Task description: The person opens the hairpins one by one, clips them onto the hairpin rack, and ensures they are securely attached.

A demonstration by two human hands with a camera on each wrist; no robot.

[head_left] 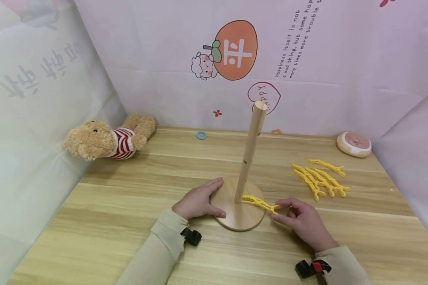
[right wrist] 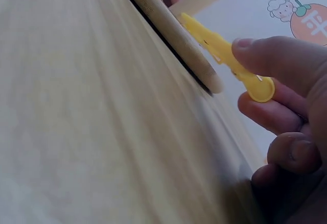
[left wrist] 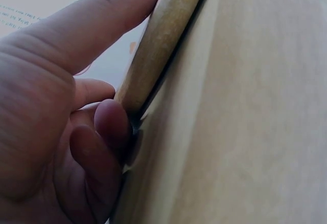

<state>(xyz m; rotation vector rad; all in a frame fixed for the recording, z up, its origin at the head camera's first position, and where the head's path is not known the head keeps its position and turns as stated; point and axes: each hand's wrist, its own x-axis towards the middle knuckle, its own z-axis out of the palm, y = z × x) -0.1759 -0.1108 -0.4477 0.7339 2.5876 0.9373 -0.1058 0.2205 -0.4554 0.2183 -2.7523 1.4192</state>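
A round wooden base carries an upright wooden post with small holes in its side. My left hand grips the left edge of this base, thumb on top and other fingers curled at the rim, as the left wrist view shows. To the right, my right hand pinches a yellow alligator hair clip by its forked end, between thumb and fingers. The clip's narrow tip points at the foot of the post above the base; whether it touches the post I cannot tell.
Several more yellow hair clips lie right of the stand. At the back right sits a small round pink-faced device. A blue ring lies near the back wall, and a teddy bear in a striped shirt at the left.
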